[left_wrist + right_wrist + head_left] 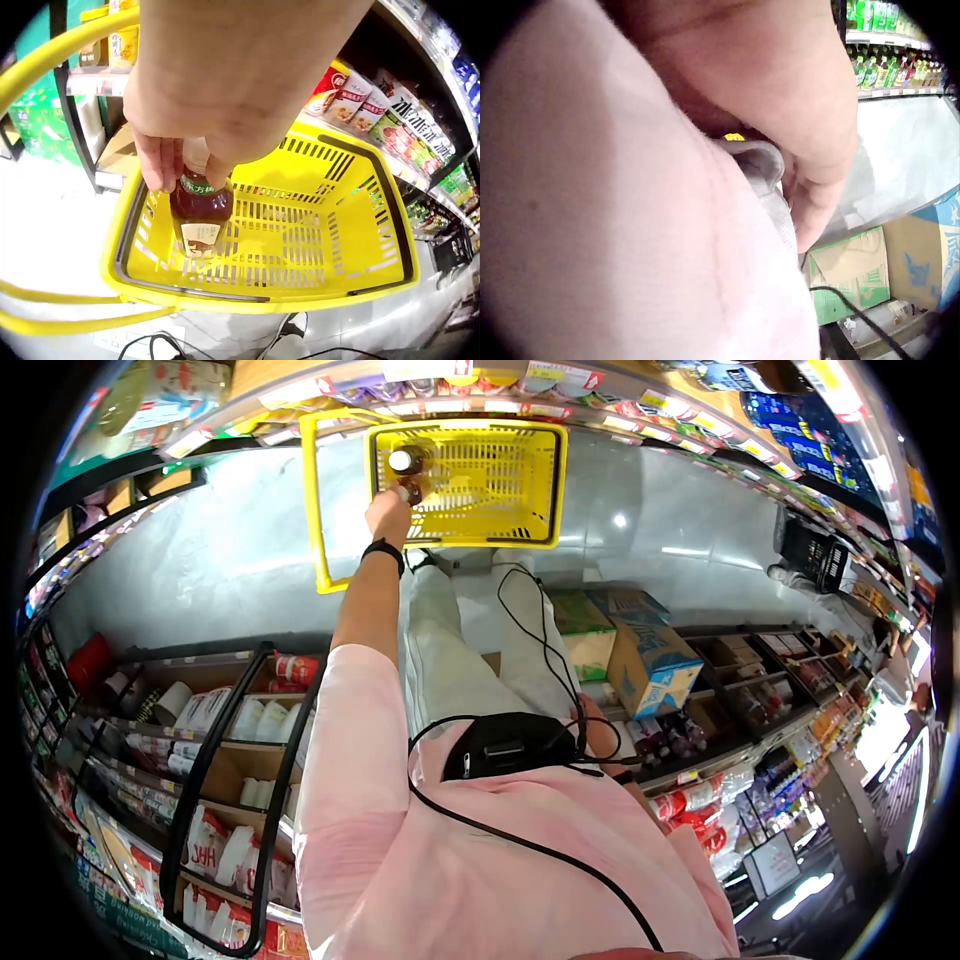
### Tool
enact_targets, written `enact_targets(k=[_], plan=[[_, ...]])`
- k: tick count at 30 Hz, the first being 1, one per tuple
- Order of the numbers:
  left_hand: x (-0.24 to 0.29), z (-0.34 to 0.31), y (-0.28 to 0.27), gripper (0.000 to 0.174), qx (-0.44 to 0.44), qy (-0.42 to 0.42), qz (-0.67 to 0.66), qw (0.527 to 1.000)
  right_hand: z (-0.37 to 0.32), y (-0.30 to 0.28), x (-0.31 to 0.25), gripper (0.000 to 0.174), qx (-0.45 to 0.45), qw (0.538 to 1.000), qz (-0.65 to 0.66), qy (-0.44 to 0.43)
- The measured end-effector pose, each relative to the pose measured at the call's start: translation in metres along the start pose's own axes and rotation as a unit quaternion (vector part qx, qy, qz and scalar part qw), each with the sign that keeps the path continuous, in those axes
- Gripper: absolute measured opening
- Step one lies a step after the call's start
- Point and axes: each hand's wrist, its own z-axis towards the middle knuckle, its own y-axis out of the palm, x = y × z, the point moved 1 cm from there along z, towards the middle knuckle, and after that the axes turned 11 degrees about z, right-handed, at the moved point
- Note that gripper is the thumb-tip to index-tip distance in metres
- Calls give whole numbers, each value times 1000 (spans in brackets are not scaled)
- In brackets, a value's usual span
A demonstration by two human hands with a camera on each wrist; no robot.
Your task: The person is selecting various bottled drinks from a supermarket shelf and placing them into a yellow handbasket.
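Note:
In the left wrist view my left hand (202, 142) grips a bottle of dark reddish-brown drink (201, 206) by its top, fingers and thumb around the neck. The bottle is upright inside a yellow shopping basket (345, 289), at its left end; a green and a pale label show on it. From the head view, a second dark bottle with a white cap (407, 460) stands just beyond my left hand (389, 515). My right hand (598, 735) hangs at my hip. Close up, that hand (780, 97) lies against the pink shirt and pale trousers, its fingers relaxed, some hidden.
The basket's yellow handle (318, 510) is folded out to the left. Stocked shelves (640, 420) run beyond the basket, with more shelving behind me. Cardboard boxes (650, 660) stand by my right leg. A black cable (545, 630) loops down from a waist pouch (500, 745).

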Motion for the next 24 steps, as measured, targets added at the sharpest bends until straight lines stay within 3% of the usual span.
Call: enact_targets(k=[2,4,5,7,8,9,10,11,12,14,15,16,17,18,19,20,21,22,24], plan=[[0,9,18,27,-49,-16,-20,998,3,-13,-10,40,-20,999,-5,38],[2,12,46,40,33,-55,-101,993,6,-21,-20,40,-28,998,-8,53],[1,14,54,46,20,-68,-118,990,9,-24,-24,40,-30,998,-13,56],[-9,16,71,41,28,-71,-231,970,16,-28,-31,40,-27,998,-15,56],[-23,23,104,40,110,-11,-303,947,27,-30,-38,40,-24,998,-19,53],[-17,12,90,47,58,-95,-286,952,43,-31,-50,41,-26,996,-28,78],[-14,2,74,61,86,-94,-251,959,47,-30,-54,41,-32,994,-35,103],[-15,-7,60,62,58,-74,-196,976,57,-28,-57,43,-36,995,-38,79],[-5,-13,40,57,-11,-74,-154,985,67,-22,-53,44,-40,997,-41,60],[10,-64,-87,53,12,46,-223,974,96,2,-58,46,34,995,24,86],[13,-76,-134,42,-6,53,-305,951,112,20,-35,51,14,999,33,8],[16,-93,-195,31,8,67,-377,924,120,11,-61,56,-22,999,18,-40],[12,-94,-247,23,39,84,-298,950,127,18,-74,57,71,995,35,-67],[-6,-66,-261,22,155,158,-376,900,144,26,-69,58,68,995,-1,-75],[-3,-65,-311,28,241,143,-300,912,144,14,-96,55,57,998,-2,-22],[5,-76,-363,40,244,127,-267,924,137,-1,-132,54,46,998,-2,31],[15,-66,-385,48,253,138,-353,890,142,-2,-140,54,54,998,3,23],[19,-45,-396,55,336,133,-270,892,149,-4,-148,57,18,998,18,49],[38,-27,-423,49,260,235,-317,881,154,6,-139,60,-11,996,34,77]])
